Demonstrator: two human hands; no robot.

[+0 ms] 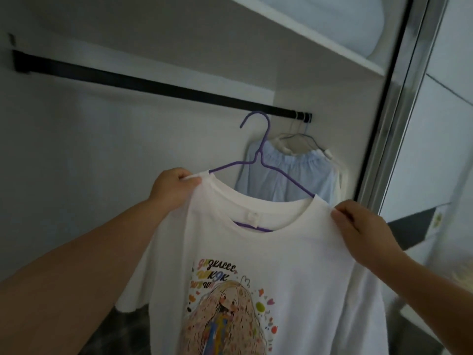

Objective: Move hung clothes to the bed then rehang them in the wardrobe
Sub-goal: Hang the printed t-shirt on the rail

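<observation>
Inside a white wardrobe [76,139], we look up at one black hanging rail [158,84] that runs from a bracket at the far left to the right side panel, beneath one white shelf [320,37] carrying a pale, rounded bundle we cannot identify. Along the right edge stands the metal frame of a sliding door [399,103].

At the left, our left hand [170,187] is raised, its fingers [188,178] pinched together on one shoulder of a white T-shirt [256,254] printed with a long-haired cartoon girl and coloured lettering. The shirt sits on one purple wire hanger [258,155], whose hook hangs just below the rail, not over it. So the shirt is held up in front of the open wardrobe, between our two hands.

Behind it, at the rail's right end, one pale blue garment [291,172] hangs from a white hanger [299,140]; a few hooks crowd together there, and we cannot count them for certain.

At the right, our right hand [358,226] grips the shirt's other shoulder, its fingers curled and clamped on the fabric.
</observation>
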